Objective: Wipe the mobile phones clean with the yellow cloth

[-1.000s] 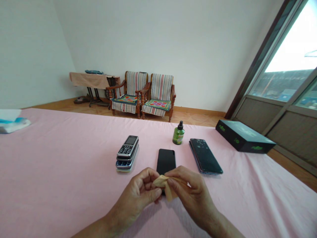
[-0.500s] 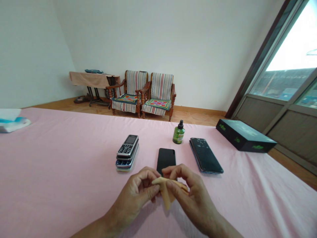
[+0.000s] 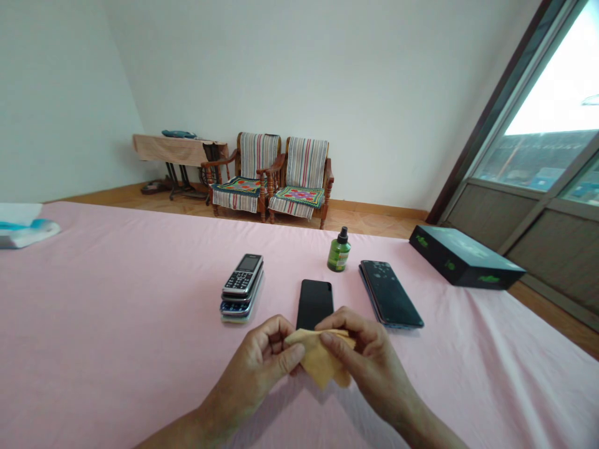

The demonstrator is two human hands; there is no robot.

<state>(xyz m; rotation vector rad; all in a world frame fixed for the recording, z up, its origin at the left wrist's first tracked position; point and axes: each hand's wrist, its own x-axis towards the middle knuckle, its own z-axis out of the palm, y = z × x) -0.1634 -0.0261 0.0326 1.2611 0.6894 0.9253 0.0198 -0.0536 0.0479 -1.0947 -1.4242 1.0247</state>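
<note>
A small yellow cloth (image 3: 321,362) hangs partly folded between my two hands. My left hand (image 3: 262,362) pinches its left edge between thumb and fingers. On the other side, my right hand (image 3: 362,355) is closed on the folded top edge. Just beyond the cloth lies a black smartphone (image 3: 316,302), face up, its near end hidden by the cloth and fingers. Left of it is a stack of keypad phones (image 3: 243,280), and to the right a stack of dark smartphones (image 3: 390,293).
A green spray bottle (image 3: 339,251) with a black top stands behind the phones. At the far right is a black box (image 3: 463,255). A white and blue packet (image 3: 28,227) lies at the far left of the pink sheet (image 3: 131,299). Two wooden chairs (image 3: 299,181) stand beyond.
The cloth has been spread wider, so more of its face shows between my hands. My fingers have shifted slightly along its top edge.
</note>
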